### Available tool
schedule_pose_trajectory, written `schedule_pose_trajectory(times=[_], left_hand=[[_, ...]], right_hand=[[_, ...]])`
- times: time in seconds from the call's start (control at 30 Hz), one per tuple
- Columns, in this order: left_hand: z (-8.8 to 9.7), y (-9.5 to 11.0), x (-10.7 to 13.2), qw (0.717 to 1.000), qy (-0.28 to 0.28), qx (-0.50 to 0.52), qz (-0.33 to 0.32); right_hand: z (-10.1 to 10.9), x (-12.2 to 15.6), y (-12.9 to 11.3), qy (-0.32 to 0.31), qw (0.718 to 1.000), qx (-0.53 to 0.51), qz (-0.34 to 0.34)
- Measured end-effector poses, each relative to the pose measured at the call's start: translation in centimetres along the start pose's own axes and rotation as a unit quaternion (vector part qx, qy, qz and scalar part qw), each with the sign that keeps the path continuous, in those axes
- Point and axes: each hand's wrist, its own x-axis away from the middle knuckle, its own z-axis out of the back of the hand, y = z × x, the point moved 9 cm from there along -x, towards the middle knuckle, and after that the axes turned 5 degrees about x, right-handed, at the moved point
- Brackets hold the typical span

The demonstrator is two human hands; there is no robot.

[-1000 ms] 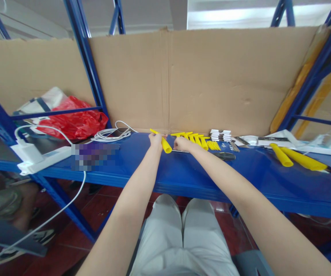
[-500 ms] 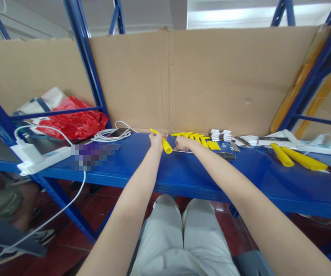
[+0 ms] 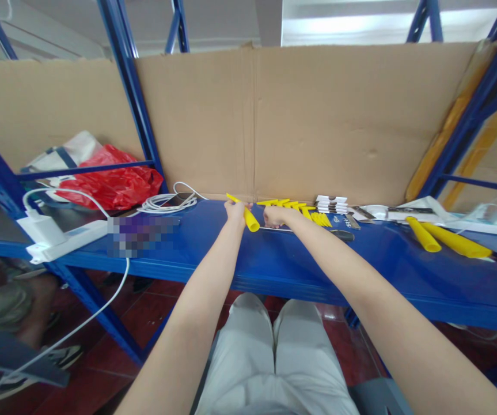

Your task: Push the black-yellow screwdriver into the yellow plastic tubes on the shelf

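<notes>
We are holding a yellow tapered tube [image 3: 250,220] in our left hand [image 3: 235,211], the fingers closing around its middle and hiding part of it. Its long axis is running on a slant across the blue shelf [image 3: 373,265]: the wide, round open end is facing back toward us and a little to the right, while the narrow tip is pointing away to the left, toward the cardboard panel [image 3: 317,121]. The tube is sitting at or just above the shelf, near the panel's centre fold; whether it is touching the surface, we cannot tell.

Our right hand [image 3: 276,217] is resting just right of the wide end, apart from it, with fingers curling inward; we cannot tell whether they are clasping anything. A thin metal rod [image 3: 280,229] is showing just below that hand, lying roughly crosswise, and a dark handle [image 3: 344,235] is lying farther right, in line with it.

Beyond our right hand, a row of yellow pieces [image 3: 280,202] is lying along the panel, and smaller yellow strips [image 3: 321,219] are lying side by side near a white stack [image 3: 332,204]. Well apart at the right, two yellow tubes [image 3: 458,239] are lying aslant, their wide ends pointing toward us and to the right.
</notes>
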Motion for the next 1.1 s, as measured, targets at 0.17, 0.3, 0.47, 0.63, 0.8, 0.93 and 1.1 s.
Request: schedule_pose_trajectory(times=[0.17,0.3,0.47,0.63,0.8,0.93,1.1], left_hand=[[0.1,0.0,-0.6,1.0,-0.002,0.006,-0.014],[0.1,-0.1,-1.1,1.0,-0.006,0.014,-0.016],[0.2,-0.1,-1.2,1.0,-0.002,0.015,-0.022],[0.1,-0.1,-1.1,1.0,-0.008,0.013,-0.025],[0.0,-0.1,-1.2,0.999,-0.012,0.016,-0.025],[-0.1,-0.2,-1.0,1.0,-0.014,0.01,-0.011],[-1.1,-0.4,0.1,0.999,-0.049,-0.003,0.009]], right_hand=[[-0.2,0.5,0.2,-0.045,0.999,0.002,-0.006],[0.1,0.5,0.1,-0.038,0.999,0.012,-0.001],[0.5,0.4,-0.2,-0.025,0.998,0.05,0.009],[0.0,-0.6,-0.3,-0.031,0.997,0.073,0.02],[-0.2,-1.2,-0.2,-0.01,0.999,0.044,0.025],[1.7,-0.4,1.9,0.047,0.999,-0.002,0.017],[4.3,2.9,10.6,0.15,0.983,-0.079,-0.069]])
